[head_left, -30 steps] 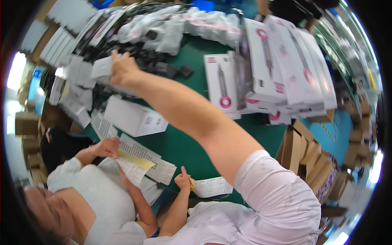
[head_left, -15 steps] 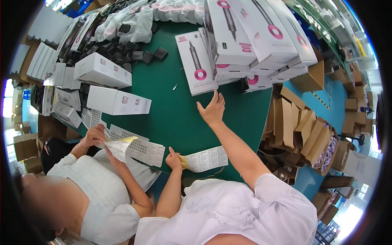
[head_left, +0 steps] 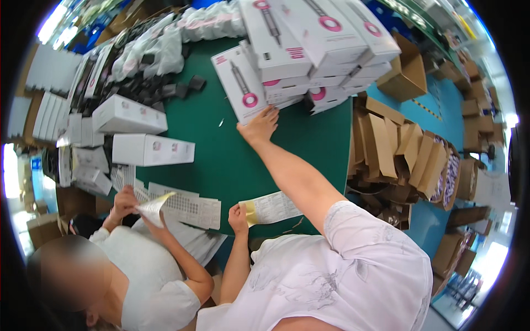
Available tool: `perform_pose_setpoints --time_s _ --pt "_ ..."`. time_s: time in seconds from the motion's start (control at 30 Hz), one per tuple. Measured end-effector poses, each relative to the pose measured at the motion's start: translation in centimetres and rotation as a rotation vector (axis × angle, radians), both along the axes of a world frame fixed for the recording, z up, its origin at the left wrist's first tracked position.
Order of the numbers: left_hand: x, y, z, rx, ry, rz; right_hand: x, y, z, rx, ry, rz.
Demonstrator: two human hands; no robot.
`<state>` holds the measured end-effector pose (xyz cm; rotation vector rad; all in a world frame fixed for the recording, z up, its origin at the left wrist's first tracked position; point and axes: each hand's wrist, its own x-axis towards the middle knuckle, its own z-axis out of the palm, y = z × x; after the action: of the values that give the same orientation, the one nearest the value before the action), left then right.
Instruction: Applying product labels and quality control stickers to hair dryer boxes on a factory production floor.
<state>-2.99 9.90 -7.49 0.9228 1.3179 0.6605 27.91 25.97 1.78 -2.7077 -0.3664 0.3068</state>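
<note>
My left hand (head_left: 238, 218) pinches the left end of a white printed label sheet (head_left: 277, 207) with a yellow edge, which lies along the table's near side. At arm's length my right hand (head_left: 260, 127) spans the near end of a flat white box (head_left: 238, 83), thumb at its left corner and fingers at its right. That box shows a grey wand-shaped appliance with a pink ring and rests against a stack of similar boxes (head_left: 326, 44).
On my left a co-worker's hand (head_left: 126, 202) holds a curled label sheet (head_left: 153, 209); more label sheets (head_left: 193, 208) lie between us. White boxes (head_left: 154, 150), black adapters (head_left: 165, 91) and plastic-wrapped bundles (head_left: 165, 52) occupy the green table's (head_left: 204, 132) left and far sides. Cardboard boxes (head_left: 386, 149) stand right of it.
My right hand has reached forward from just short of the white box onto its near end. My left hand still holds its label sheet. The whole view has shifted slightly.
</note>
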Motion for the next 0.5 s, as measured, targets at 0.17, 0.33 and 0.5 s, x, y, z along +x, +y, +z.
perform_pose_setpoints --time_s 0.17,0.33,0.5 --pt "-0.5 0.1 -0.3 0.037 0.116 -0.177 -0.5 -3.0 0.3 0.043 0.028 0.092" --pt "-1.6 0.5 -0.9 0.065 0.288 -0.268 -2.5 -8.5 0.8 0.004 0.020 0.248" --pt "-3.6 0.4 -1.0 0.099 0.443 -0.251 -1.5 -19.8 1.1 -0.007 -0.060 0.537"
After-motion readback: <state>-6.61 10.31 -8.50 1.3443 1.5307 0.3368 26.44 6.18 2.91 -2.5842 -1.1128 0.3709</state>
